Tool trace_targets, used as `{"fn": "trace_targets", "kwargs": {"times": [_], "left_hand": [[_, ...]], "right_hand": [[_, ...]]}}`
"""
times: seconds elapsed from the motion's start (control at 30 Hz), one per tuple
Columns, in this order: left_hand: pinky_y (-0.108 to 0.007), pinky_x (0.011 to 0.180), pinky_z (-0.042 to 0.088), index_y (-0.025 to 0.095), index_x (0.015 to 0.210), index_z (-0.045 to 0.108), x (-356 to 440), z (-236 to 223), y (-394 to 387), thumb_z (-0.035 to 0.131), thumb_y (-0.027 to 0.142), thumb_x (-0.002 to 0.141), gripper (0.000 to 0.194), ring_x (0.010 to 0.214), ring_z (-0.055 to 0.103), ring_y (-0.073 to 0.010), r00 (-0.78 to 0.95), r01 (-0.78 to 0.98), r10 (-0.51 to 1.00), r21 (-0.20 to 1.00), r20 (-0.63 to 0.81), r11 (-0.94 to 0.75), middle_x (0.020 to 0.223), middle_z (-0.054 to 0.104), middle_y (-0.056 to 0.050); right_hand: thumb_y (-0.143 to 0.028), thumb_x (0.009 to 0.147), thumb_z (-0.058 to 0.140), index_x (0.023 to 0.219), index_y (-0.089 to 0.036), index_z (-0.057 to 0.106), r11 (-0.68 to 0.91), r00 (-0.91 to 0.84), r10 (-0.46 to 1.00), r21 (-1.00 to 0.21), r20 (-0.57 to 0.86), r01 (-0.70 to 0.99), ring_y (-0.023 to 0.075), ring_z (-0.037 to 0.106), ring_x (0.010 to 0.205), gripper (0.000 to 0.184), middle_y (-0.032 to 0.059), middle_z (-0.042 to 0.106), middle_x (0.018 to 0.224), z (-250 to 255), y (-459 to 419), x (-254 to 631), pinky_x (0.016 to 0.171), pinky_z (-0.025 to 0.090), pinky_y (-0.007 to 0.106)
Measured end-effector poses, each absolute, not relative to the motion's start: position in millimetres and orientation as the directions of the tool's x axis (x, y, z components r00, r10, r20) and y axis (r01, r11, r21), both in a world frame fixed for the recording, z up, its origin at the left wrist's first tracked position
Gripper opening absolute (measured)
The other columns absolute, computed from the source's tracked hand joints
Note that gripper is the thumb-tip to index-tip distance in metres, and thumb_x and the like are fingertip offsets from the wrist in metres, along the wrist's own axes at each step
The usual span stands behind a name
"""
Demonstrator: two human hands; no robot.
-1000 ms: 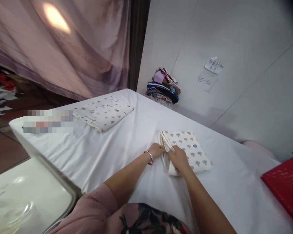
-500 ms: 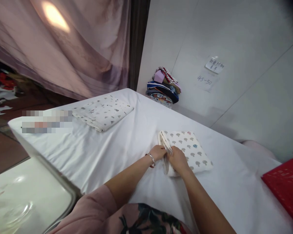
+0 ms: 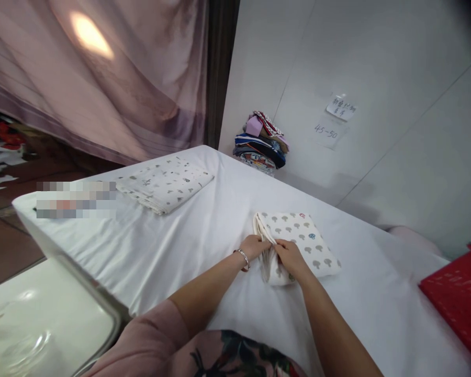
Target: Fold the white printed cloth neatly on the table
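Observation:
A folded white cloth (image 3: pixel 312 246) with grey mushroom prints, plus a red and a blue one, lies in front of me. My left hand (image 3: pixel 254 246), a silver bracelet on its wrist, pinches the layered left edge of this cloth. Close beside it, my right hand (image 3: pixel 291 256) grips the same edge from above, fingers closed on the fabric. The fingertips of both hands nearly meet and are partly hidden in the folds. Farther left lies another folded white cloth (image 3: pixel 168 184) with small scattered prints.
A white sheet covers the table (image 3: pixel 172 246). Against the wall stands a stack of folded fabrics (image 3: pixel 261 140). At the right is a red bag-like item (image 3: pixel 459 293); at lower left, a pale glossy surface (image 3: pixel 43 319). A pink curtain (image 3: pixel 141 78) hangs behind.
My right hand has shifted slightly up along the cloth's edge, uncovering more of the near corner. The left hand stays about where it was, still pinching.

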State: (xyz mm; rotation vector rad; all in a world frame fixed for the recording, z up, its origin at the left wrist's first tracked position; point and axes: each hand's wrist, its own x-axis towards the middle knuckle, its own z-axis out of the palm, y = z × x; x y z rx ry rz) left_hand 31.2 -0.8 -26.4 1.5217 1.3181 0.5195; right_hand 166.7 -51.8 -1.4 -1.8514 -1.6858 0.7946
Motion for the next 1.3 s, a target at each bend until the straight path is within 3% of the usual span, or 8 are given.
{"fn": "trace_targets", "kwargs": {"times": [0.23,0.57,0.7,0.83,0.9,1.03,1.17,1.3], "left_hand": [[-0.02,0.047,0.031,0.014,0.064,0.062,32.5,-32.5,2.3,0.051,0.037,0.067,0.026,0.056,0.048,-0.0116,0.312,0.478,0.909,0.872,-0.277,0.102,0.055,0.053,0.002],[-0.021,0.046,0.029,0.014,0.063,0.062,34.0,-37.5,3.5,0.051,0.042,0.068,0.03,0.054,0.049,-0.0115,0.275,0.542,0.927,0.837,-0.253,0.067,0.056,0.054,0.0],[-0.021,0.048,0.031,0.013,0.067,0.064,33.8,-31.8,1.4,0.051,0.044,0.069,0.033,0.059,0.052,-0.0136,0.265,0.562,0.93,0.825,-0.253,0.064,0.061,0.059,-0.003],[-0.022,0.05,0.032,0.014,0.068,0.065,33.4,-27.4,-0.3,0.049,0.037,0.071,0.029,0.061,0.054,-0.0146,0.267,0.575,0.93,0.816,-0.252,0.056,0.064,0.061,-0.004],[-0.022,0.05,0.032,0.013,0.069,0.065,33.1,-26.6,-0.7,0.048,0.036,0.071,0.029,0.062,0.054,-0.015,0.263,0.582,0.931,0.811,-0.252,0.055,0.064,0.061,-0.005],[-0.021,0.05,0.032,0.013,0.068,0.065,32.3,-25.4,-0.8,0.046,0.033,0.072,0.027,0.063,0.054,-0.0147,0.262,0.59,0.933,0.806,-0.248,0.048,0.064,0.061,-0.005],[-0.021,0.051,0.031,0.014,0.066,0.063,31.4,-23.6,-0.9,0.046,0.032,0.072,0.026,0.062,0.053,-0.0137,0.26,0.598,0.934,0.8,-0.246,0.045,0.063,0.06,-0.004],[-0.021,0.049,0.029,0.014,0.062,0.06,31.2,-23.3,-0.3,0.045,0.031,0.072,0.025,0.057,0.05,-0.0123,0.255,0.613,0.936,0.789,-0.244,0.038,0.059,0.057,-0.002]], "right_hand": [[-0.034,0.075,0.042,0.091,-0.016,0.065,-0.167,0.106,0.986,-0.832,-0.13,0.53,0.0141,0.053,0.057,0.034,0.0007,0.059,0.063,-5.2,-53.1,166.4,0.051,0.043,0.022],[-0.044,0.078,0.043,0.095,-0.017,0.065,-0.114,0.143,0.989,-0.811,-0.037,0.575,0.0138,0.05,0.053,0.039,-0.0002,0.058,0.061,-8.2,-57.5,164.0,0.05,0.041,0.023],[-0.039,0.082,0.038,0.1,-0.018,0.062,0.013,0.167,0.974,-0.77,0.155,0.638,0.0181,0.057,0.081,0.037,0.006,0.064,0.091,0.9,-57.8,164.9,0.069,0.046,0.028],[-0.032,0.086,0.033,0.115,-0.017,0.054,0.137,0.083,0.941,-0.594,0.328,0.792,0.019,0.041,0.116,0.039,0.0085,0.047,0.127,6.0,-50.1,164.6,0.094,0.035,0.034],[-0.032,0.087,0.031,0.124,-0.018,0.046,0.142,0.015,0.953,-0.491,0.302,0.86,0.0184,0.029,0.126,0.043,0.0069,0.036,0.137,0.8,-43.5,164.6,0.102,0.027,0.036],[-0.035,0.09,0.027,0.131,-0.019,0.038,0.075,-0.05,0.996,-0.341,0.08,0.937,0.0179,0.017,0.132,0.045,0.0043,0.029,0.141,-15.5,-31.9,165.5,0.106,0.013,0.042],[-0.039,0.09,0.026,0.13,-0.021,0.039,0.024,-0.036,0.999,-0.395,-0.024,0.919,0.0172,0.017,0.132,0.046,0.0028,0.029,0.142,-15.1,-27.1,167.8,0.106,0.01,0.041],[-0.039,0.091,0.021,0.131,-0.022,0.038,0.057,-0.044,0.998,-0.442,0.041,0.895,0.0145,0.014,0.132,0.047,0.002,0.025,0.143,-3.9,-19.0,171.0,0.106,0.013,0.036]]}}
